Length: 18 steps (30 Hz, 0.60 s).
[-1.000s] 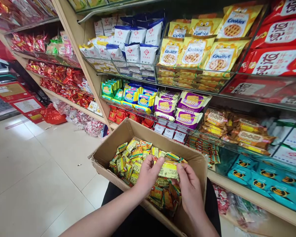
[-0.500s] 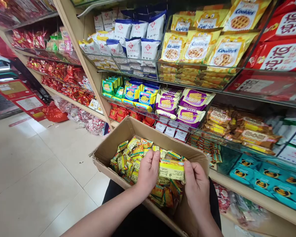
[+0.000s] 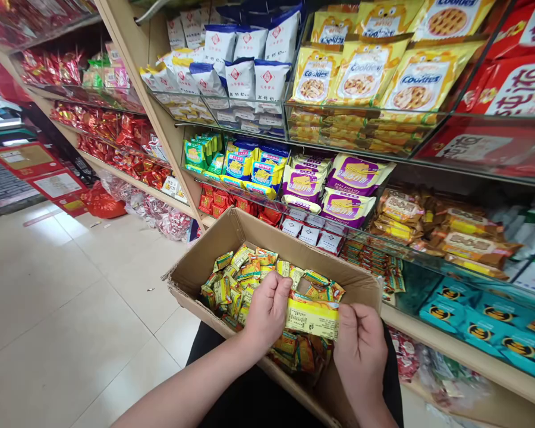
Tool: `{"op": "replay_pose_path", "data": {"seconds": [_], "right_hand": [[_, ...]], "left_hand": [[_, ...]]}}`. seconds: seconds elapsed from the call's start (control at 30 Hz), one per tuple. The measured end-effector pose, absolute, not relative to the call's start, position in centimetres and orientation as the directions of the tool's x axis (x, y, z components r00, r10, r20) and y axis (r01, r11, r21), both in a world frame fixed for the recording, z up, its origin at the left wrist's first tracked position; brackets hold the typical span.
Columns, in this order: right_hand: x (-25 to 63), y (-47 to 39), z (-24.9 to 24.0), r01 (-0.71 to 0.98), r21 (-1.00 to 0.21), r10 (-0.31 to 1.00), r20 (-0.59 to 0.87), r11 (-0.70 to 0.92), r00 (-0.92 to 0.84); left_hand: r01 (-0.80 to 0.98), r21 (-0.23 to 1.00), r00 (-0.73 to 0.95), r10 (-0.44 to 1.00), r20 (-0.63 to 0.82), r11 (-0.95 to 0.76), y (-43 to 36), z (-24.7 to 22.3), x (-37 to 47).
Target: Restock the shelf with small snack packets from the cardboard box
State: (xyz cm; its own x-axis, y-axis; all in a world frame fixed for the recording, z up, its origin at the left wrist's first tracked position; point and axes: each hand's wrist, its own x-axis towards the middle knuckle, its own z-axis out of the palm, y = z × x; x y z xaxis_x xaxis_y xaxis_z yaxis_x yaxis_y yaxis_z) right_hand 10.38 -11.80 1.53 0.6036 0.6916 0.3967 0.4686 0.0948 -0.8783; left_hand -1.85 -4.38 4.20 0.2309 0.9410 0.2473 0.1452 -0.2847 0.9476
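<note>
Between my two hands a yellow snack packet (image 3: pixel 312 316) with an orange upper edge is stretched out flat. My left hand (image 3: pixel 268 310) is closed on its left end, and my right hand (image 3: pixel 360 339) pinches its right end. Printed small text faces me. Below the hands, an open cardboard box (image 3: pixel 196 306) rests on my lap, holding many small yellow and orange packets (image 3: pixel 232 294). My forearms and the held packet cover part of the box's contents.
Right behind the box stand shelves with clear front panels (image 3: pixel 245 190). They carry white bags (image 3: pixel 241 80), yellow cookie bags (image 3: pixel 361 74), purple biscuit packs (image 3: pixel 350 187) and teal packs (image 3: pixel 481 324). A red bag (image 3: pixel 104 200) lies on the tiled floor (image 3: pixel 62 309) at left.
My right hand has moved slightly right and down, and its end of the packet has lowered and tilted. The left hand keeps its hold. The view has shifted a little.
</note>
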Motion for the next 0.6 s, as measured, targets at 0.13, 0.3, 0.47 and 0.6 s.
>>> {"op": "replay_pose_path", "data": {"seconds": [0.13, 0.3, 0.47, 0.6], "right_hand": [[11.3, -12.4, 1.9, 0.723, -0.662, 0.615, 0.658, 0.198, 0.434], [12.3, -12.8, 3.4, 0.835, -0.272, 0.524, 0.852, 0.478, -0.023], [11.1, -13.4, 3.1, 0.827, -0.193, 0.535, 0.832, 0.528, -0.147], [10.5, -13.9, 2.1, 0.806, -0.261, 0.564, 0.819, 0.531, -0.106]], "left_hand": [[0.081, 0.978, 0.263, 0.951, 0.165, -0.192, -4.9, 4.1, -1.7], [-0.03, 0.852, 0.548, 0.722, -0.423, 0.522, -5.3, 5.6, -2.0], [-0.247, 0.592, 0.706, 0.561, -0.433, 0.768, -5.3, 6.0, -1.6], [-0.467, 0.583, 0.624, 0.715, -0.316, 0.665, -5.2, 5.6, -1.4]]}}
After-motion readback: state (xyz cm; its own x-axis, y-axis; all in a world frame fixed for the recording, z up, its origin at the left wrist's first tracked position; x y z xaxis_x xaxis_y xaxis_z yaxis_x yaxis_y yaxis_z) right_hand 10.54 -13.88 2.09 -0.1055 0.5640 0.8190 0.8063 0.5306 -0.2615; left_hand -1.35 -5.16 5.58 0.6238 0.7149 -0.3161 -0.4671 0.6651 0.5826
